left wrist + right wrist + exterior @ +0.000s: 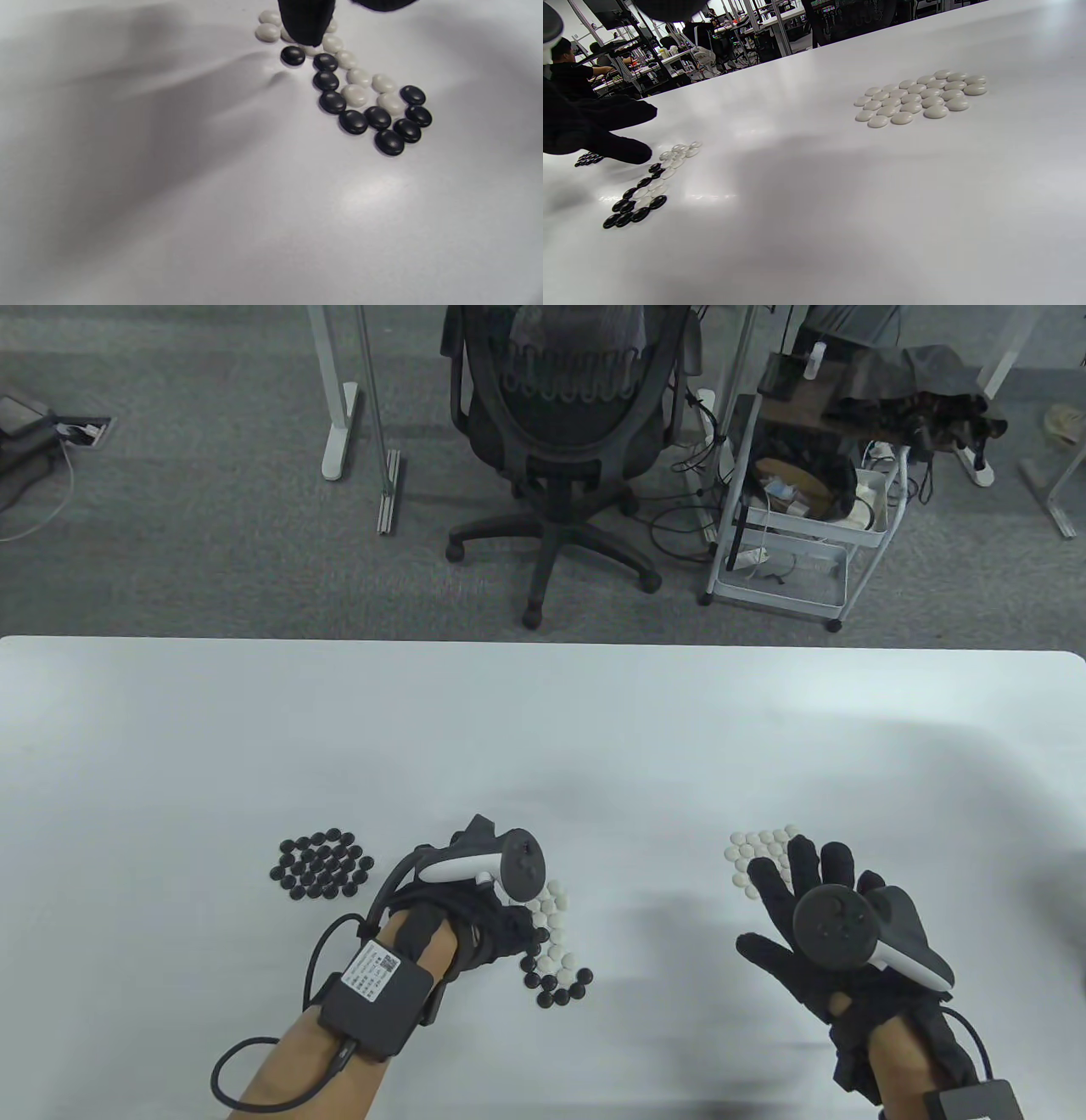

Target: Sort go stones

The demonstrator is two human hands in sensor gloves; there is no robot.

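Observation:
A mixed pile of black and white Go stones lies at the table's centre front. My left hand reaches down onto its left side. In the left wrist view one gloved fingertip touches the white stones at the far end of that pile; no stone shows between the fingers. Sorted black stones form a patch to the left. Sorted white stones lie to the right, partly under my right hand, which hovers with fingers spread and holds nothing. The right wrist view shows the white patch whole.
The white table stretches far behind the piles. Beyond its far edge stand an office chair and a wire cart. In the right wrist view my left hand sits by the mixed pile.

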